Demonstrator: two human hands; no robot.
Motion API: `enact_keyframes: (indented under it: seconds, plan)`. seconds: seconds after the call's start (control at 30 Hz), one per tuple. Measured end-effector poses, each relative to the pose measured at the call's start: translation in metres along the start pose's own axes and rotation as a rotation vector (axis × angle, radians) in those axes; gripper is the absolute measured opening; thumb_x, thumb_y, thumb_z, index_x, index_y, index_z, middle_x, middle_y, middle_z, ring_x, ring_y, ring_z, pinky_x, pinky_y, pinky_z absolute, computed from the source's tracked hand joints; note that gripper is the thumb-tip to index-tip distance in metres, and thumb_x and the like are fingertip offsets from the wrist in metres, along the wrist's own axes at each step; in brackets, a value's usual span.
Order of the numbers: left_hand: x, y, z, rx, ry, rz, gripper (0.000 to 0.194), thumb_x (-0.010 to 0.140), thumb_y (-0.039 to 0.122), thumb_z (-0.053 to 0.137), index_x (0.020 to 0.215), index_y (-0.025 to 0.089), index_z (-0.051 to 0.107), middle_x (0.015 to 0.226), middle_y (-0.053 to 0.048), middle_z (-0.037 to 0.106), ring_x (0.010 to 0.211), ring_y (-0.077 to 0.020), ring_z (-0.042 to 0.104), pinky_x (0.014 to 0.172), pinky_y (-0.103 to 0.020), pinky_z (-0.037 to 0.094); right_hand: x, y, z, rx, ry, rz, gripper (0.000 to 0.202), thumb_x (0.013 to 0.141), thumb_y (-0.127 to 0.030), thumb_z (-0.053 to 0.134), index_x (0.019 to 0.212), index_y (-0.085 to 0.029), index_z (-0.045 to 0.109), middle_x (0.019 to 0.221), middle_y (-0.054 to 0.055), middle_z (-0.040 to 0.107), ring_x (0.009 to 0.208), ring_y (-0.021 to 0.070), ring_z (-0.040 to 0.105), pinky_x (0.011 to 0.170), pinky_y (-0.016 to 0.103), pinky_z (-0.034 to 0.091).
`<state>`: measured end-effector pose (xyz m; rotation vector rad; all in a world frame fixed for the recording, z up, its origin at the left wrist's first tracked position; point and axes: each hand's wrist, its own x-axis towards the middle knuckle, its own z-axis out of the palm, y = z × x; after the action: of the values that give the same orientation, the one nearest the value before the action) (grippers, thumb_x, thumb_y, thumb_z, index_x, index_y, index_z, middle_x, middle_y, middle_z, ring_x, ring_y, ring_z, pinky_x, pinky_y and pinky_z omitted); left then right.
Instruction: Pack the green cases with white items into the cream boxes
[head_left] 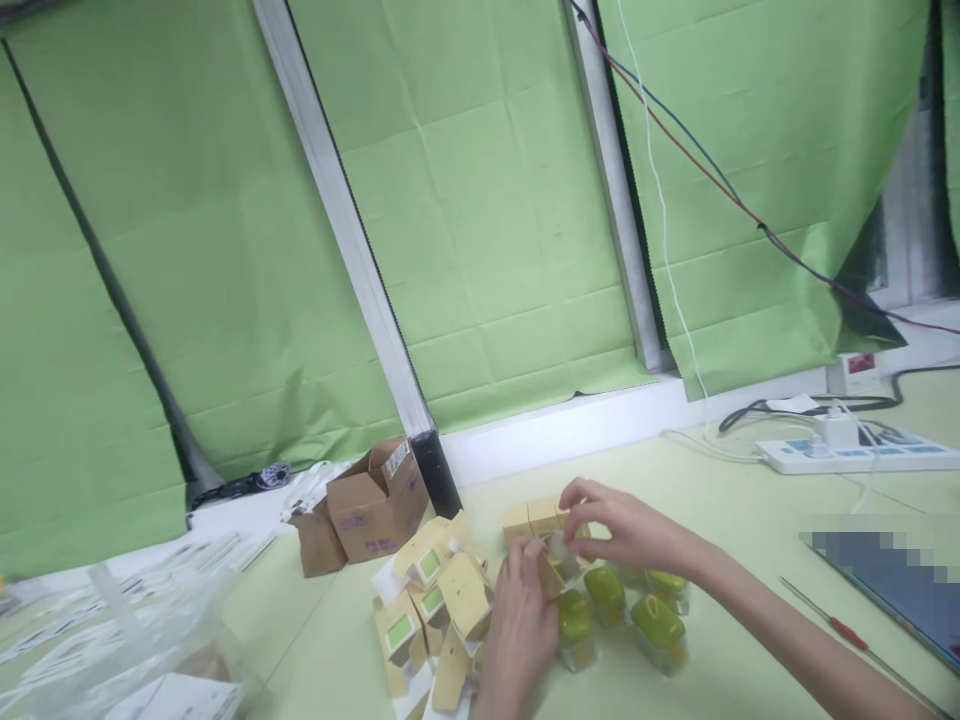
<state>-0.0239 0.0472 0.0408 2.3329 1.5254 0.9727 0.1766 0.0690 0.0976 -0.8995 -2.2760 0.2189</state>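
My left hand (523, 600) is closed round a small yellow carton (551, 577), partly hidden by the fingers. Just to its right, my right hand (611, 520) has its fingers bent in a pinch by a greyish, see-through piece (564, 553) at the carton; blur hides exactly what it grips. Under and beside my right forearm stand several small clear cases with green tops (658, 620). To the left of my left hand lies a pile of opened yellow cartons (461, 595), some with green windows. Behind my hands, a few closed yellow boxes (529, 518) stand in a row.
A brown cardboard box (375, 510) sits at the back left beside a black post. Plastic bags (172, 640) cover the left front. On the right are a white power strip (862, 455) with cables, a red-handled thin tool (847, 630) and a dark flat device (892, 590).
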Motion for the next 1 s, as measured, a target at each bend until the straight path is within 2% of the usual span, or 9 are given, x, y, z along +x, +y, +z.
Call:
enact_keyframes:
  seconds: [0.17, 0.23, 0.37, 0.43, 0.5, 0.67, 0.83, 0.9, 1.0]
  plan:
    - [0.009, 0.002, -0.001, 0.058, 0.007, 0.220, 0.048, 0.068, -0.002, 0.036, 0.107, 0.022, 0.048, 0.116, -0.010, 0.051, 0.108, -0.0253, 0.047, 0.093, -0.046, 0.037, -0.005, 0.000, 0.000, -0.012, -0.135, 0.046, 0.020, 0.073, -0.026, 0.065, 0.093, -0.029, 0.069, 0.118, 0.001, 0.052, 0.088, 0.0192, 0.060, 0.072, 0.030, 0.047]
    - [0.018, 0.009, -0.004, 0.072, 0.010, 0.265, 0.044, 0.071, -0.001, 0.036, 0.104, 0.024, 0.050, 0.117, -0.008, 0.051, 0.111, -0.0250, 0.046, 0.098, -0.048, 0.033, -0.005, 0.002, -0.002, 0.011, -0.119, 0.052, 0.018, 0.069, -0.026, 0.069, 0.087, -0.027, 0.070, 0.119, 0.001, 0.052, 0.088, 0.0205, 0.061, 0.071, 0.030, 0.047]
    - [0.038, 0.025, -0.006, -0.004, 0.005, 0.301, 0.038, 0.072, 0.003, 0.038, 0.101, 0.024, 0.051, 0.117, -0.008, 0.052, 0.112, -0.0246, 0.046, 0.099, -0.046, 0.031, -0.003, 0.010, -0.007, 0.060, -0.003, 0.081, 0.011, 0.078, -0.020, 0.059, 0.082, -0.025, 0.069, 0.118, 0.003, 0.054, 0.093, 0.0198, 0.060, 0.076, 0.031, 0.047]
    - [0.044, 0.028, -0.002, -0.095, -0.006, 0.237, 0.035, 0.071, 0.007, 0.044, 0.101, 0.023, 0.050, 0.111, -0.008, 0.055, 0.102, -0.0254, 0.052, 0.091, -0.042, 0.038, -0.003, 0.019, -0.010, 0.078, 0.050, 0.118, 0.010, 0.080, -0.022, 0.057, 0.080, -0.023, 0.066, 0.118, 0.003, 0.055, 0.103, 0.0205, 0.056, 0.083, 0.032, 0.046]
    - [0.047, 0.028, 0.003, -0.155, -0.020, 0.082, 0.036, 0.070, 0.012, 0.052, 0.103, 0.023, 0.048, 0.100, -0.007, 0.059, 0.087, -0.0252, 0.057, 0.081, -0.038, 0.041, -0.003, 0.032, -0.011, 0.100, 0.117, 0.199, 0.012, 0.084, -0.026, 0.051, 0.080, -0.021, 0.062, 0.115, 0.005, 0.056, 0.107, 0.0202, 0.054, 0.085, 0.033, 0.047]
    - [0.050, 0.010, 0.010, -0.458, 0.125, -0.368, 0.050, 0.060, 0.013, 0.067, 0.102, 0.023, 0.043, 0.093, -0.005, 0.059, 0.078, -0.0237, 0.059, 0.077, -0.034, 0.041, -0.010, 0.083, -0.012, 0.059, 0.222, 0.557, 0.030, 0.095, -0.022, 0.022, 0.096, -0.015, 0.051, 0.087, 0.005, 0.062, 0.078, 0.0151, 0.062, 0.060, 0.027, 0.052]
    - [0.048, 0.001, 0.008, -0.768, 0.254, -0.525, 0.062, 0.062, 0.028, 0.074, 0.105, 0.023, 0.030, 0.091, -0.005, 0.060, 0.080, -0.0208, 0.062, 0.074, -0.034, 0.046, -0.028, 0.117, -0.003, -0.097, 0.073, 0.762, 0.023, 0.090, -0.030, 0.051, 0.107, -0.015, 0.055, 0.101, 0.005, 0.061, 0.082, 0.0159, 0.061, 0.071, 0.034, 0.052]
    - [0.045, 0.007, 0.007, -0.931, 0.263, -0.555, 0.060, 0.065, 0.034, 0.073, 0.106, 0.023, 0.030, 0.096, -0.007, 0.062, 0.082, -0.0199, 0.064, 0.071, -0.032, 0.049, -0.034, 0.119, 0.001, -0.134, -0.018, 0.760, 0.025, 0.089, -0.031, 0.053, 0.110, -0.016, 0.055, 0.109, 0.005, 0.059, 0.088, 0.0169, 0.060, 0.076, 0.037, 0.051]
    - [0.042, 0.018, 0.005, -1.141, 0.236, -0.560, 0.045, 0.070, 0.036, 0.069, 0.102, 0.019, 0.041, 0.100, -0.011, 0.064, 0.085, -0.0201, 0.065, 0.070, -0.031, 0.052, -0.034, 0.105, 0.006, -0.162, -0.101, 0.657, 0.026, 0.085, -0.023, 0.057, 0.110, -0.015, 0.055, 0.108, 0.008, 0.061, 0.091, 0.0201, 0.061, 0.078, 0.039, 0.051]
